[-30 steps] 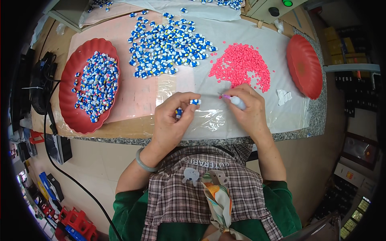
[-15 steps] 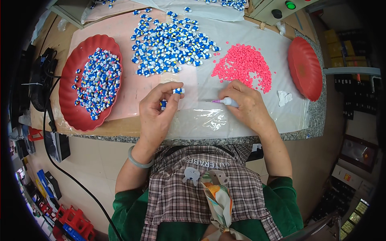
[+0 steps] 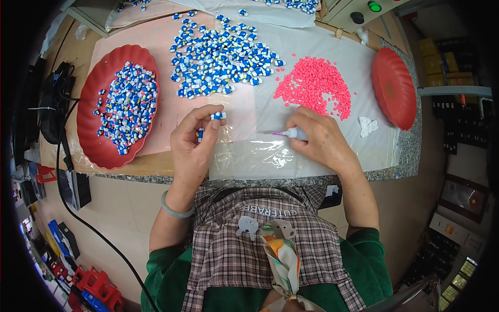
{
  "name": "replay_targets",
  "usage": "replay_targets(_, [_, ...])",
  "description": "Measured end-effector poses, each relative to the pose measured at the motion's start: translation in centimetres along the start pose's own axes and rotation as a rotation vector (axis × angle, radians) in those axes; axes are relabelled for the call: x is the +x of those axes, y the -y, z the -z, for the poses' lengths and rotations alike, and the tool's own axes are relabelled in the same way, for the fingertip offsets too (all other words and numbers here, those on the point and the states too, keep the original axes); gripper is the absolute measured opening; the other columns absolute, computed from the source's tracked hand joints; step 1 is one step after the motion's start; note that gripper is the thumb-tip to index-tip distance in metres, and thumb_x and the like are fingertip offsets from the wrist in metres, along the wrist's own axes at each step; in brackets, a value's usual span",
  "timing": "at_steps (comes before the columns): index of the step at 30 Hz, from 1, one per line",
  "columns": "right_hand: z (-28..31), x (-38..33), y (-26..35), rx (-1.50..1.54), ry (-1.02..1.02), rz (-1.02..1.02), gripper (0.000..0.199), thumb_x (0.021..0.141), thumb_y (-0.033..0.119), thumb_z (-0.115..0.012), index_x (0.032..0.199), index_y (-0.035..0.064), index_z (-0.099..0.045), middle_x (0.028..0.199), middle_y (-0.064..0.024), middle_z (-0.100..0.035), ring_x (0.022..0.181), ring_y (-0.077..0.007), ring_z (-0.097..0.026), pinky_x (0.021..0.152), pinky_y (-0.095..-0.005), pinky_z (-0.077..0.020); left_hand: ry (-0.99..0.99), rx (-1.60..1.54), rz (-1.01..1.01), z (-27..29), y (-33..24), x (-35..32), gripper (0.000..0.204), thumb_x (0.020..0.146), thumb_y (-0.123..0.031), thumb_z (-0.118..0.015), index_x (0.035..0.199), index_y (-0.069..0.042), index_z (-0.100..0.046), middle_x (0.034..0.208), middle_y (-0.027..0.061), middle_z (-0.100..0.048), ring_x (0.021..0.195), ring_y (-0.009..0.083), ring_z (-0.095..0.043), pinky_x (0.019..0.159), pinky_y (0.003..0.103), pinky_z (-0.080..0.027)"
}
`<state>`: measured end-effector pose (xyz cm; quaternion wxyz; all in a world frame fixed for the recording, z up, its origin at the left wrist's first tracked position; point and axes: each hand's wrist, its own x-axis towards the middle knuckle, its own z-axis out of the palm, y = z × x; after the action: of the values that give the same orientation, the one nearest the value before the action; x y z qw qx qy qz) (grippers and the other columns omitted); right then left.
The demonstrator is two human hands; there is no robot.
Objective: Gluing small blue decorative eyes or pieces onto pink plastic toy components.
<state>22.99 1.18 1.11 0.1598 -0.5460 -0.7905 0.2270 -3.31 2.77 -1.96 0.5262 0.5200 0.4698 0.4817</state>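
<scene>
Blue-and-white is basically the whole bench here: a loose heap of small blue-and-white plastic parts (image 3: 221, 54) sits at the far middle of the clear plastic sheet (image 3: 265, 156), and more of them, some with pink showing, fill the scalloped red plate (image 3: 99, 151) on the left. A pile of tiny pink pieces (image 3: 314, 86) lies far right, with an empty red plate (image 3: 393, 86) beyond it.

The left hand (image 3: 195, 143) has thumb and forefinger pinched on one blue-and-white part (image 3: 218, 115), held up just above the sheet near the middle. Another part (image 3: 200, 134) seems tucked lower in the same hand against the curled fingers. The right hand (image 3: 322, 140) is closed around a small white applicator with a thin pink tip (image 3: 291, 133), fingers wrapped on its body, tip pointing left toward the held part but clearly apart from it.

If I had to say how to do this bit well: keep the right wrist planted on the sheet so the tip doesn't wander, turn the part so its opening faces the tip, and bring the part to the tool rather than chasing it. Looks like a light pinch is enough, since squeezing harder would probably flick such a small part away. The crinkled sheet could snag the tip too.
</scene>
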Motion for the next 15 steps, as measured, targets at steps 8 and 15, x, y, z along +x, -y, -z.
replay_targets(8, [-2.0, -1.0, 0.2, 0.584, -0.100, -0.135, 0.013, 0.073, -0.004, -0.068, 0.081, -0.0003, -0.059, 0.084, -0.0066, -0.066, 0.080, -0.0151, -0.062, 0.074, -0.0277, -0.0492, 0.258, 0.166, 0.007, -2.6, 0.0, -1.3, 0.021, 0.092, 0.001, -0.059, 0.112, 0.003, -0.064, 0.097, 0.0065, -0.065, 0.086, 0.0101, -0.063, 0.072, 0.021, -0.047])
replay_targets(15, [-1.5, -1.2, 1.3, 0.458, -0.216, -0.140, 0.016, 0.072, -0.005, -0.070, 0.085, 0.0009, -0.062, 0.083, -0.0071, -0.063, 0.076, -0.0183, -0.062, 0.073, -0.0273, -0.0484, 0.023, -0.057, 0.035, -2.4, 0.2, -0.3, 0.020, 0.093, -0.003, -0.060, 0.111, 0.000, -0.066, 0.087, 0.0031, -0.067, 0.069, 0.0064, -0.056, 0.059, 0.021, -0.042])
